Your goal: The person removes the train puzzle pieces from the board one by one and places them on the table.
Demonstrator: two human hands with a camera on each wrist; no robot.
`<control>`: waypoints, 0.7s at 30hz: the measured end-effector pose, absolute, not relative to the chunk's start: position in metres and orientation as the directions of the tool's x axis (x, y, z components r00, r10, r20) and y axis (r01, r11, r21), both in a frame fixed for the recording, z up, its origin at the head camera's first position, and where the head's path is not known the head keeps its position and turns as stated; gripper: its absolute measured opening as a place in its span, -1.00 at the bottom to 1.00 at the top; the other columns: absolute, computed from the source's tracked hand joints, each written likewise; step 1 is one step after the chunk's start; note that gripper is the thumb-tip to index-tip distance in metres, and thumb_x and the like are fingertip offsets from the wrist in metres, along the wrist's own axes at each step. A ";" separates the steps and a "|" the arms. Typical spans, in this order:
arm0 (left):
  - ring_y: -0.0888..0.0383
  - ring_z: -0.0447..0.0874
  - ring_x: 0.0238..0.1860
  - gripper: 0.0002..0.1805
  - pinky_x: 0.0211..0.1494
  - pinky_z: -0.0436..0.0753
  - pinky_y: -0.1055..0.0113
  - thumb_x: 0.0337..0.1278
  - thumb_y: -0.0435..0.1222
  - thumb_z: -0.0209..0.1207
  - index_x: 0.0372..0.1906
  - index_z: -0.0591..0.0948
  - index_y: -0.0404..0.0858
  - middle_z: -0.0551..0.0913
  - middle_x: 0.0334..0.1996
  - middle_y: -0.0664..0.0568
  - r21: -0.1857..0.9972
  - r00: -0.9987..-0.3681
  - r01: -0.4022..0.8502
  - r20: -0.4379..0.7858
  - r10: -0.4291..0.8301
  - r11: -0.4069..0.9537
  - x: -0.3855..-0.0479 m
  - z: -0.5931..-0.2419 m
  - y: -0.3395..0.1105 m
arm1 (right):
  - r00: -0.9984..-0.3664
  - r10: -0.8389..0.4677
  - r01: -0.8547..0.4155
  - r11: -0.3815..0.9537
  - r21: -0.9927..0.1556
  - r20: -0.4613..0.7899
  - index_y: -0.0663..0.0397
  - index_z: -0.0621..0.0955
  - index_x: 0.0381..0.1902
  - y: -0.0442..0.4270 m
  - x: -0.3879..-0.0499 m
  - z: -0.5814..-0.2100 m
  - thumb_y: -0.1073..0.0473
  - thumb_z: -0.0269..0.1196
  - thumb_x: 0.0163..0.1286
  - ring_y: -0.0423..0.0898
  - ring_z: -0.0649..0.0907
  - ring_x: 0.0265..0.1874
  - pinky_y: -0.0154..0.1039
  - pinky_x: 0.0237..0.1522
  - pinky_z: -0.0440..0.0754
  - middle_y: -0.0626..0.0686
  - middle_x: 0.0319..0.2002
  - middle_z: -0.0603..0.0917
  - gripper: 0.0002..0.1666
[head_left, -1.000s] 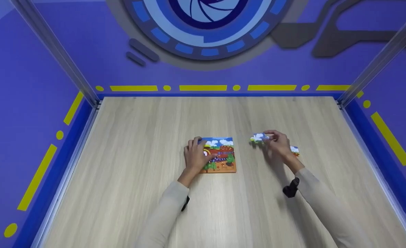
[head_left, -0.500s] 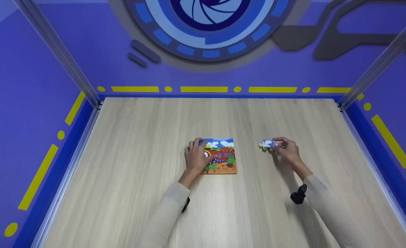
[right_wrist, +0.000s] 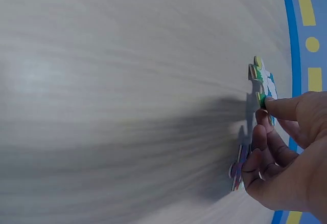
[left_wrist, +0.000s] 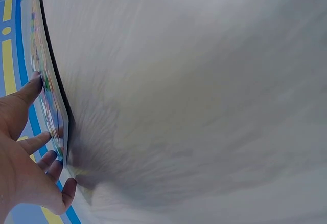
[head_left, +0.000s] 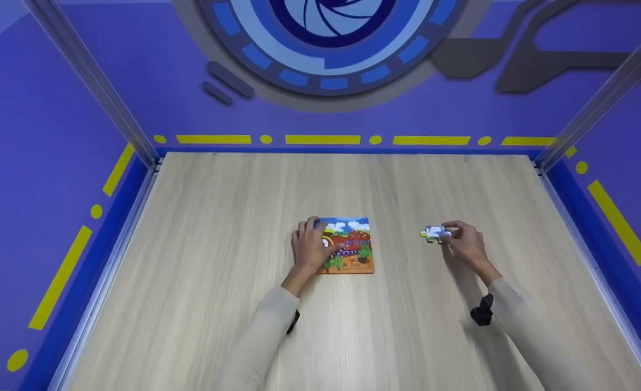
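A square jigsaw puzzle (head_left: 353, 247) with a red train, clouds and orange ground lies flat on the table. My left hand (head_left: 308, 247) rests on its left part, thumb on the picture and fingers by the left edge; the left wrist view shows the fingertips touching the board (left_wrist: 48, 75). To the right, my right hand (head_left: 466, 243) pinches a puzzle piece (head_left: 434, 233) with white cloud, blue and green, between thumb and fingers. The right wrist view shows this puzzle piece (right_wrist: 265, 78) close above the table, and another puzzle piece (right_wrist: 237, 168) lying under the hand.
The wooden table (head_left: 233, 217) is bounded by a blue back wall (head_left: 320, 122) and blue side walls with yellow marks. Metal posts (head_left: 95, 81) stand at the back corners. A black wrist camera (head_left: 482, 310) sits on the right sleeve.
My right hand has moved right and slightly toward me with the pinched puzzle piece, covering the other piece seen earlier in the head view. My left hand has stayed on the puzzle.
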State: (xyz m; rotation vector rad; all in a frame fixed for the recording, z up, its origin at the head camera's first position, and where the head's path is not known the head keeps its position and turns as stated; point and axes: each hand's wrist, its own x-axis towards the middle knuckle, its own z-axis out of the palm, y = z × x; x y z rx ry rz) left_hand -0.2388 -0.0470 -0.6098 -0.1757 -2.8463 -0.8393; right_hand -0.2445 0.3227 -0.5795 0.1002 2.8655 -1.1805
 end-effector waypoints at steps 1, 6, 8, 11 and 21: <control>-0.16 0.43 0.24 -0.16 0.25 0.43 -0.17 -0.09 0.17 0.47 0.25 0.63 -0.26 0.51 0.29 -0.19 0.525 -0.979 0.162 0.194 0.067 0.835 -0.239 -0.610 -0.047 | -0.998 0.039 0.064 0.722 -0.688 -0.051 0.38 0.59 0.18 0.323 -0.244 -0.580 0.33 0.25 0.43 0.12 0.71 -0.19 -0.20 -0.20 0.59 0.41 -0.08 0.73 -0.61; -0.20 0.41 0.25 -0.14 0.26 0.42 -0.22 -0.07 0.19 0.45 0.26 0.62 -0.30 0.50 0.29 -0.23 0.546 -0.977 0.172 0.198 0.073 0.820 -0.240 -0.612 -0.046 | -0.999 0.033 0.039 0.759 -0.650 -0.021 0.39 0.60 0.17 0.325 -0.242 -0.583 0.33 0.25 0.42 0.25 0.72 -0.11 0.04 -0.08 0.61 0.43 -0.05 0.73 -0.61; -0.19 0.41 0.24 -0.15 0.26 0.41 -0.21 -0.06 0.17 0.45 0.26 0.62 -0.29 0.51 0.29 -0.22 0.545 -0.977 0.172 0.201 0.071 0.821 -0.240 -0.612 -0.047 | -0.999 0.034 0.040 0.767 -0.641 -0.022 0.37 0.60 0.17 0.325 -0.242 -0.583 0.33 0.25 0.43 0.21 0.72 -0.16 0.00 -0.13 0.60 0.42 -0.07 0.74 -0.61; -0.16 0.42 0.24 -0.17 0.26 0.42 -0.18 -0.07 0.17 0.46 0.25 0.63 -0.26 0.51 0.29 -0.19 0.522 -0.977 0.165 0.202 0.066 0.837 -0.240 -0.612 -0.047 | -0.999 0.039 0.053 0.778 -0.626 -0.036 0.34 0.60 0.19 0.324 -0.241 -0.584 0.30 0.26 0.43 0.11 0.68 -0.26 -0.16 -0.27 0.53 0.39 -0.12 0.75 -0.59; -0.12 0.41 0.25 -0.16 0.30 0.42 -0.13 -0.11 0.16 0.49 0.28 0.62 -0.21 0.50 0.31 -0.15 0.511 -0.986 0.141 0.147 0.075 0.848 -0.245 -0.613 -0.051 | -0.996 0.065 0.086 0.802 -0.592 -0.056 0.29 0.64 0.18 0.323 -0.240 -0.585 0.26 0.29 0.41 -0.04 0.58 -0.41 -0.28 -0.44 0.42 0.30 -0.19 0.74 -0.58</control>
